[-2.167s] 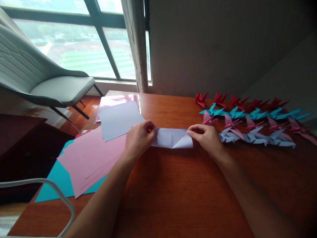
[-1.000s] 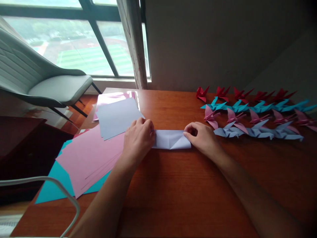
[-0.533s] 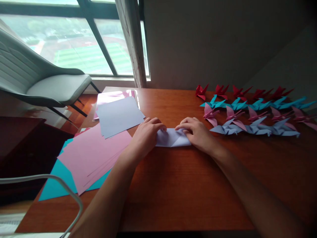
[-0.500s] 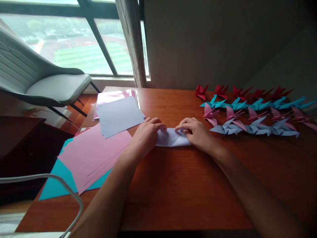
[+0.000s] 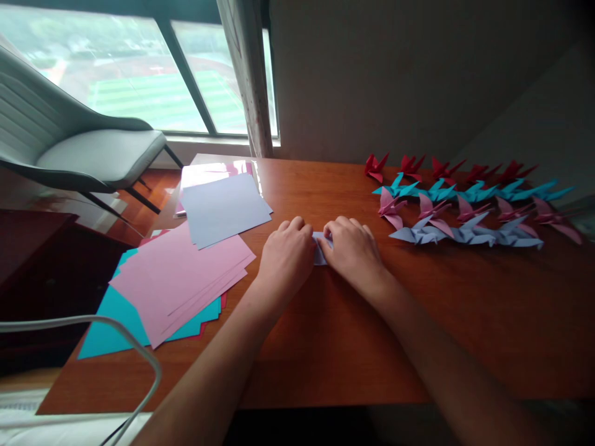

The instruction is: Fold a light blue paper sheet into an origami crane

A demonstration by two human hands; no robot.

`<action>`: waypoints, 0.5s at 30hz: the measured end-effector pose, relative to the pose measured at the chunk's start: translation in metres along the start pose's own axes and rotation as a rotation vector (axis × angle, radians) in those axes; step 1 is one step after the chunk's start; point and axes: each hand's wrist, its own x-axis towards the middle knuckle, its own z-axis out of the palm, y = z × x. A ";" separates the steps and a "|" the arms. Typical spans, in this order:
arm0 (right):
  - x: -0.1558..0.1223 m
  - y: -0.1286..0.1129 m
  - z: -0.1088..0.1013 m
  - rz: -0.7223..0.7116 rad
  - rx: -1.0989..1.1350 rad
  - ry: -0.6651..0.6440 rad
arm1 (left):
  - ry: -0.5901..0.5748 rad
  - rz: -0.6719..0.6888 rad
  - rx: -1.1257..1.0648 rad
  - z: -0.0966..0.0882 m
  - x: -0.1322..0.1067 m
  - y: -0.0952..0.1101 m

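Observation:
A folded sheet of pale lavender paper lies on the wooden table, mostly covered by my hands. My left hand grips its left part with curled fingers. My right hand is closed on the right part, thumb and fingers pinching the paper. Only a narrow strip of the sheet shows between the two hands. To the right stand rows of folded paper cranes; the nearest row is of lavender cranes, with pink cranes behind.
Blue cranes and red cranes stand farther back. At left lie lavender sheets, pink sheets and turquoise sheets. A white cable loops near the table's front-left corner. A chair stands by the window.
My hands have drawn closer together over the lavender paper, covering more of it. Their fingers are more curled now. The whole view has shifted slightly.

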 end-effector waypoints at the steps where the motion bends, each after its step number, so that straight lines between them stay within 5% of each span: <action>1: -0.004 -0.003 0.000 0.008 -0.019 0.010 | 0.006 -0.003 0.011 -0.001 -0.002 0.002; 15: -0.043 -0.018 0.004 -0.049 -0.097 0.126 | 0.049 0.026 0.087 -0.003 -0.031 0.014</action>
